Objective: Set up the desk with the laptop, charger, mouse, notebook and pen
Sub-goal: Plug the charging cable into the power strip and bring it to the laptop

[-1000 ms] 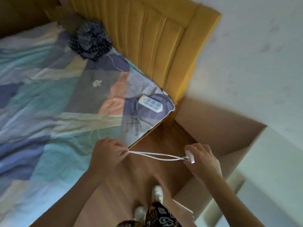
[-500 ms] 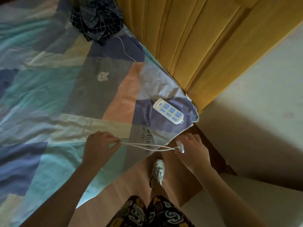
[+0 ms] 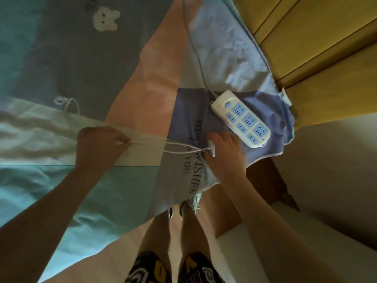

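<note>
The charger is a small white plug block (image 3: 211, 149) with a thin white cable (image 3: 179, 149) looped in two strands. My right hand (image 3: 225, 154) is closed on the plug block, low over the bed. My left hand (image 3: 100, 144) pinches the cable's other end, and the strands stretch between both hands. A white power strip (image 3: 241, 119) with blue sockets lies on the bed corner, just right of my right hand's fingers. Its grey cord (image 3: 196, 56) runs up across the bedspread. No laptop, mouse, notebook or pen is in view.
The bed carries a patchwork spread (image 3: 61, 58) in teal, grey, peach and purple. A yellow padded headboard (image 3: 316, 48) rises at the upper right. Wooden floor (image 3: 263, 174) and a pale wall (image 3: 336, 180) lie to the right. My legs and white shoes (image 3: 185, 207) are below.
Both hands have moved with the charger from over the floor to over the bed corner. My right hand has come close beside the power strip. The view has tipped down towards the bed.
</note>
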